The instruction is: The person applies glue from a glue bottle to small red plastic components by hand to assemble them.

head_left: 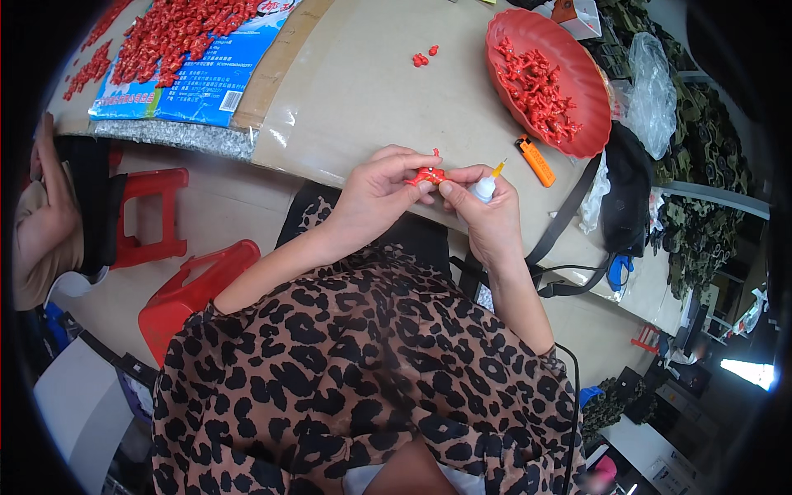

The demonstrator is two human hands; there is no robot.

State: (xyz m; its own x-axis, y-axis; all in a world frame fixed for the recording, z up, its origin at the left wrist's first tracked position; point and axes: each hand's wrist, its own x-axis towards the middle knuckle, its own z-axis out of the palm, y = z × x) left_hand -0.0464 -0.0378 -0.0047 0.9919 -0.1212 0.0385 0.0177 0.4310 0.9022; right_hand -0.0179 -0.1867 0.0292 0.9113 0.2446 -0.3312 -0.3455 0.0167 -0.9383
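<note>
Over the table's near edge, my left hand (371, 198) pinches a small glossy red plastic figure (429, 176) between thumb and fingers. The thumb and forefinger of my right hand (497, 221) meet the figure's right side. Tucked in that same right hand is a small white squeeze bottle (484, 189), its thin yellow nozzle tilted up and to the right. The fingers cover part of the figure and most of the bottle.
A scalloped red dish (596, 142) of red pieces stands at the right, beside an orange lighter (536, 162). Several loose red bits (421, 59) lie farther back. More red figures (181, 37) heap on a blue printed sack (198, 106). Red stools (194, 289) and another person (49, 214) are left.
</note>
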